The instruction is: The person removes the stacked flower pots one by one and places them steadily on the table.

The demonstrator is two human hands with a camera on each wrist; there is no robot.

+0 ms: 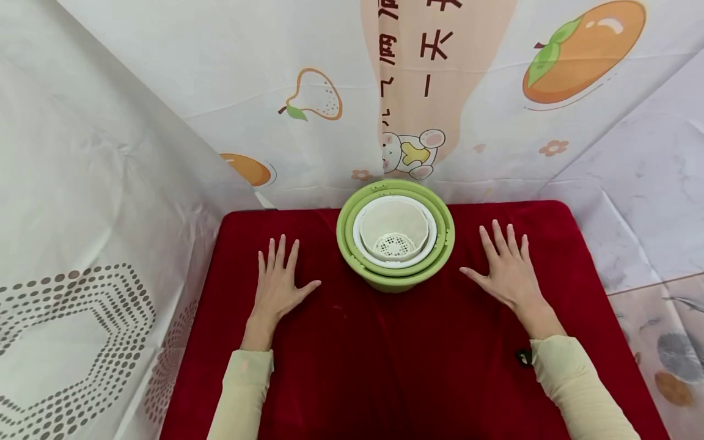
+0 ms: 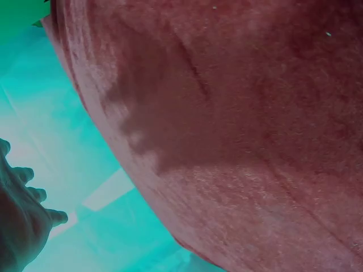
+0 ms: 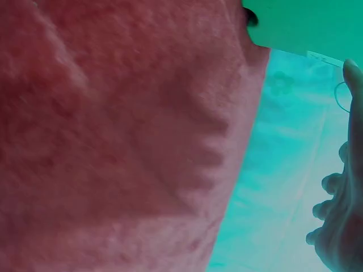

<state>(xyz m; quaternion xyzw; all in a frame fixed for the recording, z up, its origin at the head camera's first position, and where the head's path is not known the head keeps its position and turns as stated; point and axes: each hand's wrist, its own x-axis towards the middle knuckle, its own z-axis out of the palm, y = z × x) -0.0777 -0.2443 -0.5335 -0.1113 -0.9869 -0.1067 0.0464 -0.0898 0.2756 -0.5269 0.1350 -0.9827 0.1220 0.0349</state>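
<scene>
A nested stack of round tubs stands at the back middle of the red cloth. The outer green basin (image 1: 392, 285) holds another green ring-shaped rim, then a white bowl (image 1: 432, 229) and a cream basket (image 1: 393, 214) with a perforated bottom. My left hand (image 1: 277, 287) is spread to the left of the stack, apart from it, fingers straight. On the other side my right hand (image 1: 508, 269) is spread likewise and holds nothing. Both wrist views show a hand's shadow on the cloth. The green basin (image 3: 306, 25) fills the upper right of the right wrist view.
Red cloth (image 1: 385, 366) covers the table. White printed curtains (image 1: 319, 146) hang behind it and at both sides, close to its edges. A small black object (image 1: 524, 357) lies by the right sleeve.
</scene>
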